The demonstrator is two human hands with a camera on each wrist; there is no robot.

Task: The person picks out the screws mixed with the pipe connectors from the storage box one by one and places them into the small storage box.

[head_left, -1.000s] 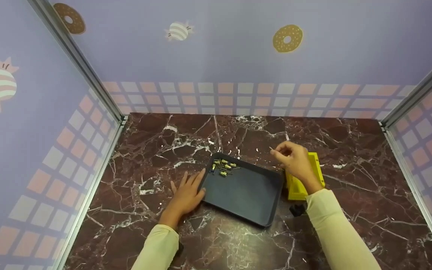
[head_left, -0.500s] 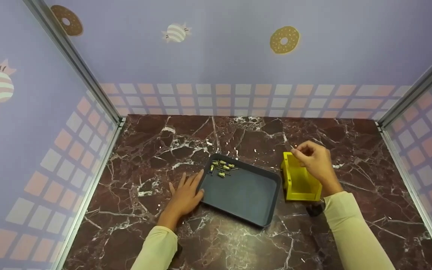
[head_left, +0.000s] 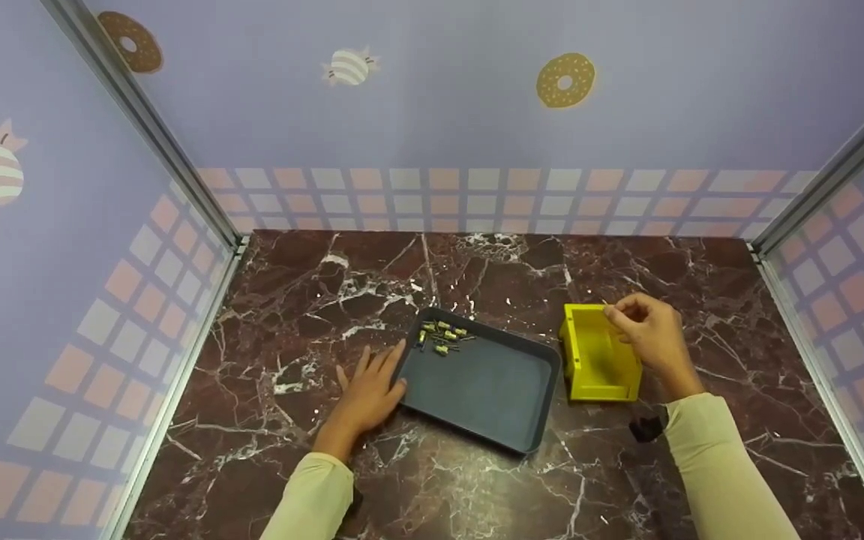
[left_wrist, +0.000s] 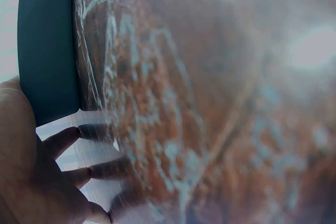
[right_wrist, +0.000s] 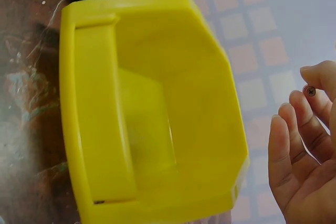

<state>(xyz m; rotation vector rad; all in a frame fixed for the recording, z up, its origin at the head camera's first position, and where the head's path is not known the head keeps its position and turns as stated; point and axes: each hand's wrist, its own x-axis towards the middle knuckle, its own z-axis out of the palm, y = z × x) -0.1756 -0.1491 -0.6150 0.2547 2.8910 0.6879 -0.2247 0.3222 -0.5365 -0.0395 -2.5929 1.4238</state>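
Note:
A small screw [right_wrist: 310, 91] with a cross-slotted head is pinched between the thumb and forefinger of my right hand [head_left: 649, 330]. That hand hovers over the right side of a yellow open-topped bin [head_left: 578, 352]. My left hand [head_left: 366, 394] lies with spread fingers on the table, against the left edge of a shallow dark grey tray [head_left: 477, 386]. Several small yellow-and-dark pieces with thin shafts [head_left: 441, 349] lie in the tray's far left corner. In the left wrist view, the tray's outer wall [left_wrist: 47, 45] shows beside the left hand.
The dark red marbled tabletop [head_left: 312, 285] carries both containers, with the bin just right of the tray. Patterned panels stand behind and on both sides, including the back wall [head_left: 447, 112]. Metal rails [head_left: 177, 157] run along the panel corners.
My right hand has moved right with the screw, from above the gap between tray and bin to the bin's right side, uncovering more of the bin. The left hand has stayed at the tray.

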